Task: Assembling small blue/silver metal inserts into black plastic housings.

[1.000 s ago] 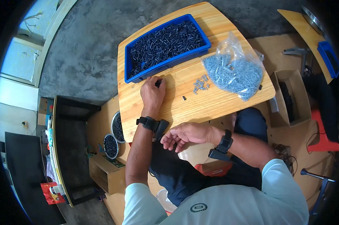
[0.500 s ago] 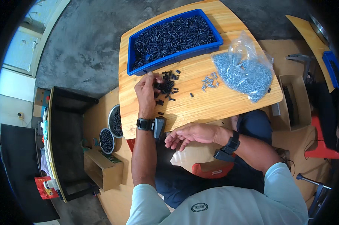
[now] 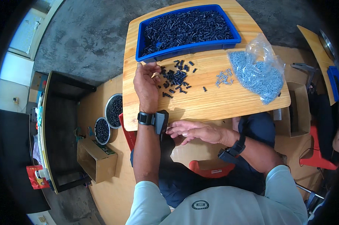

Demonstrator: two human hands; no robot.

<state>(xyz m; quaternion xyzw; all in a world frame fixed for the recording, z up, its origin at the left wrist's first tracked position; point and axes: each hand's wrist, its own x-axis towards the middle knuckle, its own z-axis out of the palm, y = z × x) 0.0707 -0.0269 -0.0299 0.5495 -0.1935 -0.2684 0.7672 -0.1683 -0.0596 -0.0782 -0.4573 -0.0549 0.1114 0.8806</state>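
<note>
On the wooden table, a loose pile of small black plastic pieces lies in front of a blue tray full of similar pieces. At the pile's left edge is my left hand, its fingers loosely bent and apart, with no held piece showing. My right hand hovers by the table's near edge, palm turned inward and fingers stretched out, holding nothing. Small silvery screws are scattered right of the pile. Beside them rests a clear plastic bag filled with more such screws.
Two metal bowls of black pieces stand on the floor at left, near an open cardboard box. Another cardboard box and a red stool are at right. A second table carries a blue tray.
My left hand has drawn back leftward from the black pile, uncovering more of it. My right hand's fingers have straightened. The whole view has shifted slightly.
</note>
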